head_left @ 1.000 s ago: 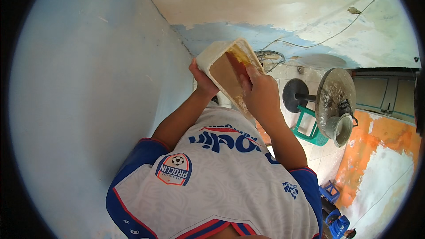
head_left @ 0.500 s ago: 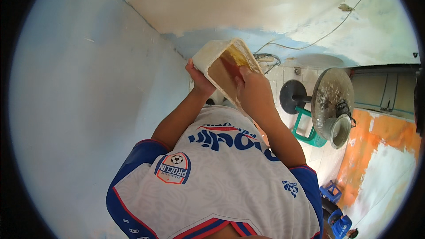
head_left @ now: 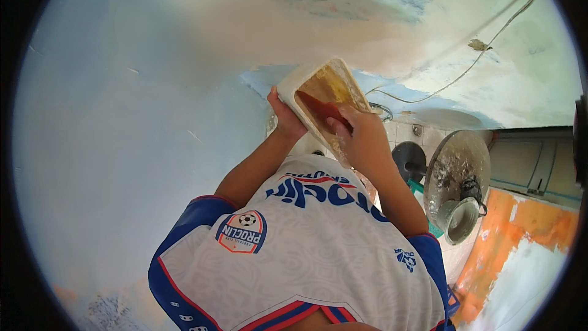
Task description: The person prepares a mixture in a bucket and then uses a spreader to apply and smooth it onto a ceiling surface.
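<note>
In front of my chest my left hand (head_left: 289,117) grips the closed end of a whitish rectangular tub (head_left: 289,94), thumb up along its outer wall. The tub is tilted, its mouth turned to the right, and its inside is smeared with yellow and tan residue. My right hand (head_left: 364,133) is closed on a flat red scraper (head_left: 317,108), whose blade reaches into the tub and lies close to its inner wall. The fingers under the scraper are partly hidden.
A blue-white patched wall (head_left: 153,147) fills the left and far side. At the right stands a round stained table (head_left: 450,159) with a grey pot (head_left: 460,220) on it, near a dark round stool (head_left: 409,158). A thin cable (head_left: 450,79) runs along the wall.
The tub and both hands sit slightly lower and further right in view. More of the red scraper shows inside the tub. The view has shifted, showing more of the wall.
</note>
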The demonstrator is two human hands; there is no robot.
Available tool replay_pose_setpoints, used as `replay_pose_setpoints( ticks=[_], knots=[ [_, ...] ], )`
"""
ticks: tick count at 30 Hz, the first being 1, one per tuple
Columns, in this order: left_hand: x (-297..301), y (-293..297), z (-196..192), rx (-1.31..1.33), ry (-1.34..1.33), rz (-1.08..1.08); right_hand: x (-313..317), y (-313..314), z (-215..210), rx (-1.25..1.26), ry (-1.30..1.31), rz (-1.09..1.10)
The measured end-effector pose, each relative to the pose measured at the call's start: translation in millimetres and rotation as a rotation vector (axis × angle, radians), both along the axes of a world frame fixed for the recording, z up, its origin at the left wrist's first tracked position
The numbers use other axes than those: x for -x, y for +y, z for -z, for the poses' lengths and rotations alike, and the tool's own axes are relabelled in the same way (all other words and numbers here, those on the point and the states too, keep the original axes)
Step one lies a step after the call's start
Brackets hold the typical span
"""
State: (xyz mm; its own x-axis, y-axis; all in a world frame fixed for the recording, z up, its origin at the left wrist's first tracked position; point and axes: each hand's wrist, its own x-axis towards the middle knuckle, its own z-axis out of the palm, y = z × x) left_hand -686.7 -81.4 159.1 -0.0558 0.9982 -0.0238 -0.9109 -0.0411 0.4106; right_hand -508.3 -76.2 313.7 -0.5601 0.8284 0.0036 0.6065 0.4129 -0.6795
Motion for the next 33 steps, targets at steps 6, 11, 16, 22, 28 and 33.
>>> replay_pose_setpoints(
  ticks=[6,11,16,22,28,33],
  knots=[
    [-19.6,9.9,-3.7,0.149,-0.089,-0.023,-26.7,1.3,-6.2,-0.063,0.272,0.219],
    [-33.3,16.4,-5.3,0.242,-0.126,0.04,-51.3,8.7,8.0,0.113,0.462,0.339],
    [-32.0,22.0,-9.7,0.247,-0.115,0.12,-64.3,17.2,-1.4,0.053,0.55,0.339],
    [-17.2,17.5,-11.6,0.352,-0.105,0.216,-73.6,25.0,-5.2,-0.019,0.557,0.29],
    [7.4,15.1,-16.4,0.279,-0.125,0.365,-69.1,31.2,-9.5,-0.134,0.364,0.147],
    [21.8,9.7,-20.3,0.167,-0.115,0.351,-45.9,30.8,-29.1,-0.545,0.086,-0.043]
  ],
)
